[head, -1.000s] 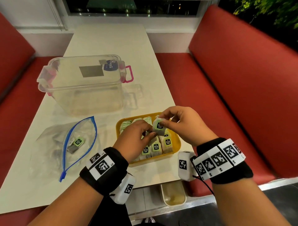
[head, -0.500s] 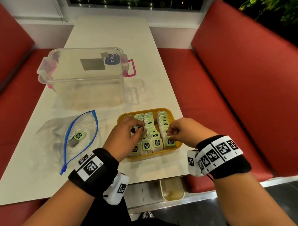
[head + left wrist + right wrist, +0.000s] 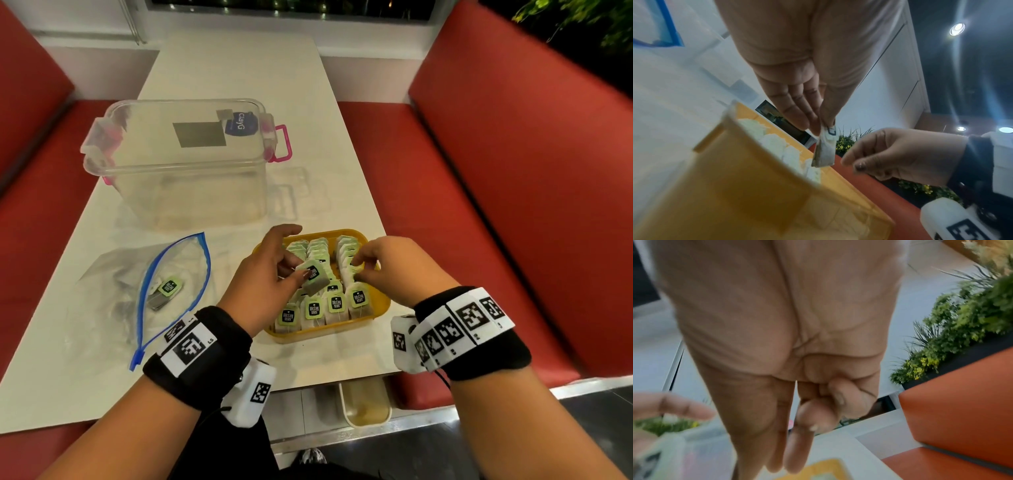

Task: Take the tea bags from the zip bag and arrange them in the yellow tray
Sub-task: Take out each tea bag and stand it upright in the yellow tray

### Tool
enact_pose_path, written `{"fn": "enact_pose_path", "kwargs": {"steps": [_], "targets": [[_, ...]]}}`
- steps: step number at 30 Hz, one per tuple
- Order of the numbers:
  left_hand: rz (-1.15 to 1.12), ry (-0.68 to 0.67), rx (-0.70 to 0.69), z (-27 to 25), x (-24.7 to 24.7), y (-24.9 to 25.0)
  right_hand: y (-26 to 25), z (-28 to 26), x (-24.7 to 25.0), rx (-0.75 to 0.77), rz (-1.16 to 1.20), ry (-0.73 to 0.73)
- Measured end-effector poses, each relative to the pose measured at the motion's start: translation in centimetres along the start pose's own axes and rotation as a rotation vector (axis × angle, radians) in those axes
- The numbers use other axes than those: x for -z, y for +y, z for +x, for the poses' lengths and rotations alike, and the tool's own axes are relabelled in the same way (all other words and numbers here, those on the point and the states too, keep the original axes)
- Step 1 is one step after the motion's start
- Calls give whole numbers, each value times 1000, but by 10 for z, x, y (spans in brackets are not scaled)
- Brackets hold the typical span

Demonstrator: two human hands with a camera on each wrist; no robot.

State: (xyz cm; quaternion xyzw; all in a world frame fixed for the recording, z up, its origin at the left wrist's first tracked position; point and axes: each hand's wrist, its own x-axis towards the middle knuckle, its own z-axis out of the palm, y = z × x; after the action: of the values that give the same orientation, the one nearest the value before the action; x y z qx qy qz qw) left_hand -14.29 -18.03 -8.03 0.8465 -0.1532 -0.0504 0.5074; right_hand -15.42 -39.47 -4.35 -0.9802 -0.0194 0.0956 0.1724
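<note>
Tea bags (image 3: 317, 301) are nearly filling the yellow tray (image 3: 373, 313) — placing is under way, and one is lying in the zip bag (image 3: 171, 287). The left hand (image 3: 263, 284) is pinching a tea bag (image 3: 313, 279) over the rows; it needs a gap. The right hand (image 3: 387, 265) is curling beside it — whether holding anything, I cannot tell.

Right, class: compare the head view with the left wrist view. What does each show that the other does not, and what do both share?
Only the head view shows the zip bag lying open with a tea bag inside, the clear lidded container, and the rows of tea bags with green labels.

Only the left wrist view shows the ceiling lights and the tray's outer side wall from low down.

Both show the left hand pinching one tea bag over the yellow tray, with the right hand close beside.
</note>
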Motion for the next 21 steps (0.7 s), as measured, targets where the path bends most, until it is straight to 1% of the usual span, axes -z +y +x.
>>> {"fn": "enact_pose_path", "kwargs": {"steps": [1,3,6,9,12,14,15,17,19,21], "targets": [[-33,1,-2,1,0,3,-5,-2,5,36,70,17],[-119,-11,-7,3,-1,11,-14,-6,12,88,197,5],[-176,-53,-41,4,-1,21,-18,-6,9,101,319,-35],[-196,-28,-59,5,-3,25,-14,-6,3,77,484,-18],[-229,6,-3,6,-5,20,-11,-7,0,12,796,-34],[-155,-11,-8,5,-7,17,-10,-9,-3,-28,920,-66],[-117,-23,-17,4,-8,16,-10,-9,-4,-38,936,-75],[-70,-28,-21,4,-9,14,-7,-9,-6,-41,887,-54],[-12,-23,-33,4,-8,15,-4,-8,-5,-16,775,10],[50,-33,-60,4,-8,18,-5,-7,-2,8,723,67]]}}
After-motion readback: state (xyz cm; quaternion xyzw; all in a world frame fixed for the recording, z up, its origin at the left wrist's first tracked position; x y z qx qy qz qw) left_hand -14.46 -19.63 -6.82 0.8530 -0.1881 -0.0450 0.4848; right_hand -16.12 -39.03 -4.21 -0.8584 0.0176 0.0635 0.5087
